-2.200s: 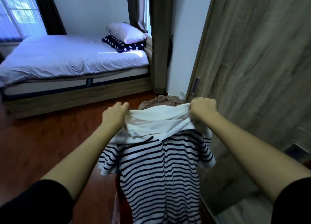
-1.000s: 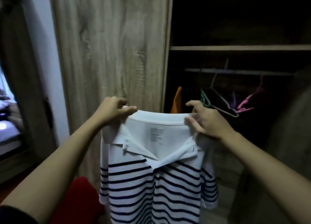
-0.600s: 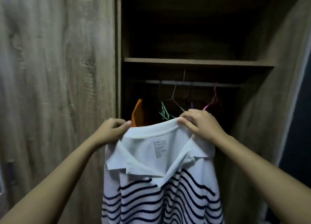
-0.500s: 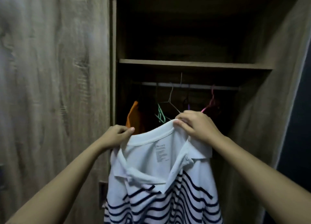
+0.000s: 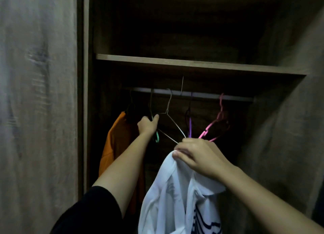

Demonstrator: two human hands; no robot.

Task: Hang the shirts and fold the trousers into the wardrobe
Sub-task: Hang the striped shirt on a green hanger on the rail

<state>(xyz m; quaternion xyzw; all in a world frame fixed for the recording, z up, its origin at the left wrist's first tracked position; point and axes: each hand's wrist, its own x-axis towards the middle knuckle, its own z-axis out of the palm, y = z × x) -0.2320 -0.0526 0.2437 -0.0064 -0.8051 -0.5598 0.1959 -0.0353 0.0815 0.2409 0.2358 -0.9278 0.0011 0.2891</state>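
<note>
The person wears a plain black short sleeve (image 5: 87,212) that ends part-way up the left arm, leaving the forearm bare down to the left hand (image 5: 147,126), and the right forearm and right hand (image 5: 196,156) are likewise uncovered.

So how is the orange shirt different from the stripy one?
The orange shirt is plain orange; the stripy shirt is white with dark stripes. The orange shirt hangs from the rail; the stripy shirt is on no hanger, bunched and pinched by the right hand. The orange shirt is at the rail's left end; the stripy shirt is out in front. Both dangle down.
</note>
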